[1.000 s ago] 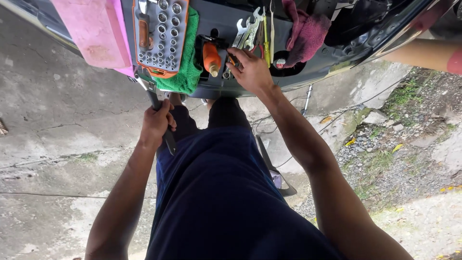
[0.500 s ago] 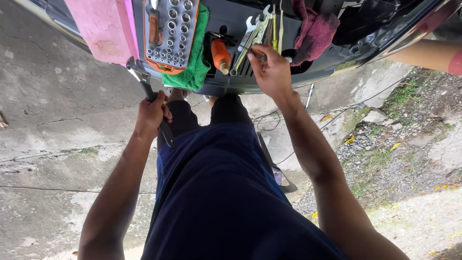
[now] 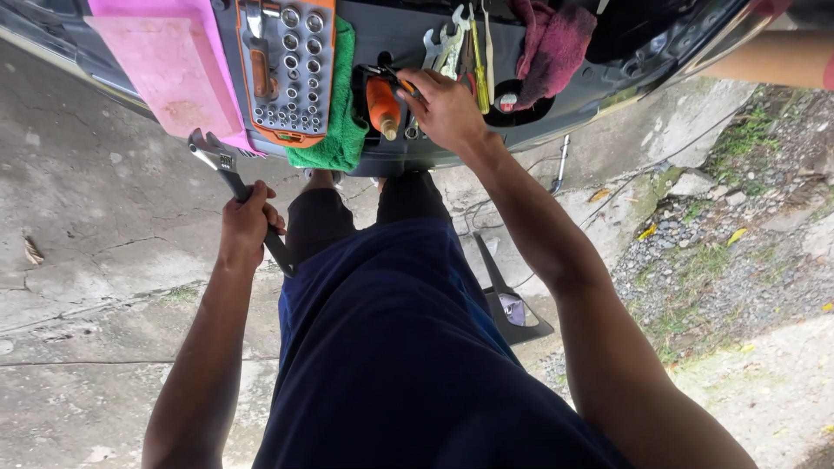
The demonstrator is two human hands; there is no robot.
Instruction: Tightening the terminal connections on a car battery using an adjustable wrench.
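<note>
Upward, adjustable wrench in left hand, jaw-end toward upper left.

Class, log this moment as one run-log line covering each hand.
left hand: grips adjustable wrench | right hand: on orange-handled tool | nearby: socket set, green cloth

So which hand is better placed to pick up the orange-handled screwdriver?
Probably the right hand: it rests right beside the orange-handled screwdriver, while the left hand is full, its grip closed on the adjustable wrench.
</note>
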